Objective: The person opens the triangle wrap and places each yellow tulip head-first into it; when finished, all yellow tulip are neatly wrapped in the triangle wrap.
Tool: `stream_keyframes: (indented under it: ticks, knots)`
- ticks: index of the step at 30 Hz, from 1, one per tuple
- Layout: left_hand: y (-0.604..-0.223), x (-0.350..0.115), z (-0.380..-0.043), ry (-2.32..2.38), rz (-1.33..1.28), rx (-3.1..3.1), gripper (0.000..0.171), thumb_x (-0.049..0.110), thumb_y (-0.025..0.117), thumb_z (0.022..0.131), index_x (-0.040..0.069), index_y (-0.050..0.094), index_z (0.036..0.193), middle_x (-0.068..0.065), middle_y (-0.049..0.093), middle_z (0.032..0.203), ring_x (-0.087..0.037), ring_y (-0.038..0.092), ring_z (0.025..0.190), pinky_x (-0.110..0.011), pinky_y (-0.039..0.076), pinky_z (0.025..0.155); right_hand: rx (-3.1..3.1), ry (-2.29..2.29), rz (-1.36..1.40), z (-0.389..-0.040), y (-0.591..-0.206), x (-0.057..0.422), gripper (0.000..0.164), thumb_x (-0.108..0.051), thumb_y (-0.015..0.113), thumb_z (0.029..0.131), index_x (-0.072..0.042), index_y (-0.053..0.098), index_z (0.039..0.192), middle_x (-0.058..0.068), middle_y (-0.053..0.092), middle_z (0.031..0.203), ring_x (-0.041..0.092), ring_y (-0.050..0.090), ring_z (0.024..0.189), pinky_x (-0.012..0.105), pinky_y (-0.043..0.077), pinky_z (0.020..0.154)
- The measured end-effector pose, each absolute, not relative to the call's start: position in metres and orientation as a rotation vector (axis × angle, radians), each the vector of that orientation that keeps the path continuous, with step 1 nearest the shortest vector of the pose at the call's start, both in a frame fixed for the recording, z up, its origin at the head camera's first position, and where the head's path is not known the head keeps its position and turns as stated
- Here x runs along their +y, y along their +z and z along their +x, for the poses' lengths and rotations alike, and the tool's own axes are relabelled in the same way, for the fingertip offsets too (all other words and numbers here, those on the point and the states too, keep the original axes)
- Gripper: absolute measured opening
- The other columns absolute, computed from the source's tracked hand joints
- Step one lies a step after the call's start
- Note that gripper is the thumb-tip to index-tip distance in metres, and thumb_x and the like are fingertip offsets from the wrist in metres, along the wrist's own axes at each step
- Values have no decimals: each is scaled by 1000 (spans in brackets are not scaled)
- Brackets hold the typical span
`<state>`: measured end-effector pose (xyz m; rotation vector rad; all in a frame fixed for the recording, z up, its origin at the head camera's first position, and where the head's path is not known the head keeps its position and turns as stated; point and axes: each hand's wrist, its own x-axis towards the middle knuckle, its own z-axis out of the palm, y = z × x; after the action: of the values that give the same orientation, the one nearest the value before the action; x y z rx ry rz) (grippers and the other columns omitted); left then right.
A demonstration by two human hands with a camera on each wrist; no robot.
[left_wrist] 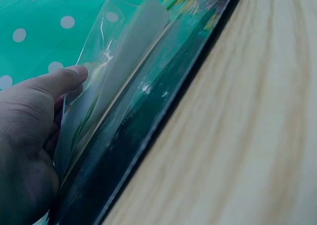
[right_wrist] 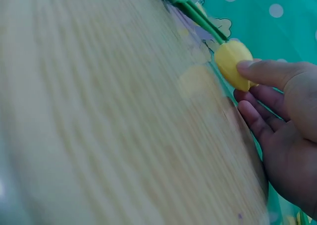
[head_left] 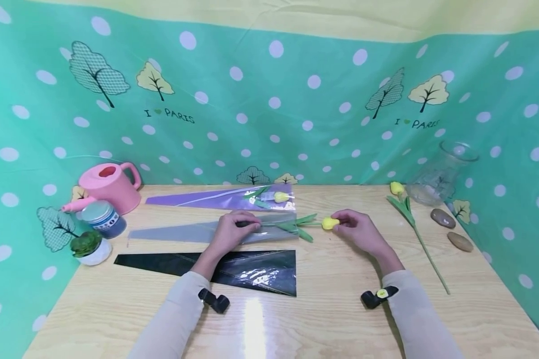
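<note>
My right hand (head_left: pixel 361 232) pinches the yellow head of an artificial tulip (right_wrist: pixel 230 61) between thumb and fingers. The tulip's stem reaches left into a grey clear-fronted flower sleeve (head_left: pixel 175 234), and its green leaves lie at the sleeve's wide mouth. My left hand (head_left: pixel 233 232) pinches that sleeve about midway, thumb on the clear film, as the left wrist view shows. Just behind lies a purple sleeve (head_left: pixel 206 198) with another yellow tulip (head_left: pixel 281 197) inside it. A black sleeve (head_left: pixel 251 271) lies flat in front, partly under my left forearm.
At the left stand a pink watering can (head_left: pixel 112 187), a blue jar (head_left: pixel 103 219) and a potted succulent (head_left: pixel 90 248). A loose yellow tulip (head_left: pixel 413 227) lies at the right, near a glass vase (head_left: pixel 435 177) and two stones (head_left: pixel 443 218). A dotted cloth (head_left: pixel 274 144) hangs behind the table.
</note>
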<state>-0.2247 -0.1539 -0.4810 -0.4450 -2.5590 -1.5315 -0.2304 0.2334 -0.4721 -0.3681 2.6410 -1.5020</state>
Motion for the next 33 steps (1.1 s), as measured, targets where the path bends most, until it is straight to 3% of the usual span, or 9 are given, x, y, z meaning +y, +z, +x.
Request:
stream_keyframes:
  ticks: [9,17,33]
  knots:
    - [-479,-155,-224,-1538,-439,-2567,14,21,84,87,20,84,101,-2,78,114,-27,68,117,-51,46,114,2617,-1589,-417,-229,-466,220,31,-13,75,96,-9,70,126,15,70,125,10,67,104,16,55,89]
    - [-478,-153,-224,-1537,-451,-2564,14,22,84,87,20,83,101,-2,78,113,-26,68,117,-51,45,115,2582,-1653,-399,-221,-462,192,31,-13,73,97,-9,70,128,15,70,125,17,67,108,17,57,89]
    - [-477,-150,-224,-1533,-470,-2571,13,23,83,88,21,84,102,-1,78,112,-26,68,118,-51,45,115,2552,-1712,-322,-217,-468,154,26,-10,76,94,-8,75,120,14,74,116,19,70,102,20,58,85]
